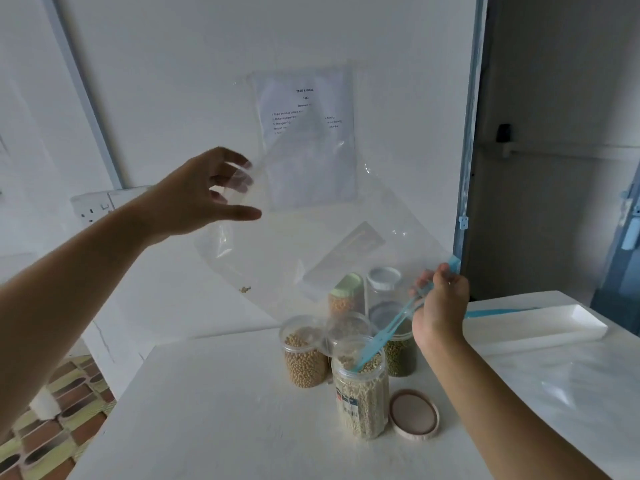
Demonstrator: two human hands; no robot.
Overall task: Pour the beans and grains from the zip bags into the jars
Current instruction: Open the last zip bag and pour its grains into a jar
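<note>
L forearm [69,289] nearest the lens, running up from lower left to the left hand [204,195], raised high against the wall. Its fingers [235,176] are curled over one corner of the zip bag [311,230], seen partly thru the plastic; thumb sticks out straight below them. Grip looks loose but the corner is held. Right hand [441,306] lower, at the right, above the jars: thumb and fingers pinch the bag's mouth edge at the blue zip strip [388,332]. Bag is clear, stretched on a slant between both hands, high end L, mouth end R and down. Nearly empty; only a few leftover grains [245,289] sit in a lower fold. The strip's free end dips into the open mouth of the front jar [360,400], which is full almost to the top w/ pale grain and has a barcode label. Just L of it, soybean jar [304,358], open. Behind R, green bean jar [401,355]. Further back, an orange-filled jar [346,299] w/ pale green cap and a white-lid jar [383,282], contents unclear. Beige lid [414,414] lies flat on the table [225,410], touching or just beside the front jar's base. White tray [554,336] at far R. Printed sheet [311,109] taped to wall, text too blurred to read.
</note>
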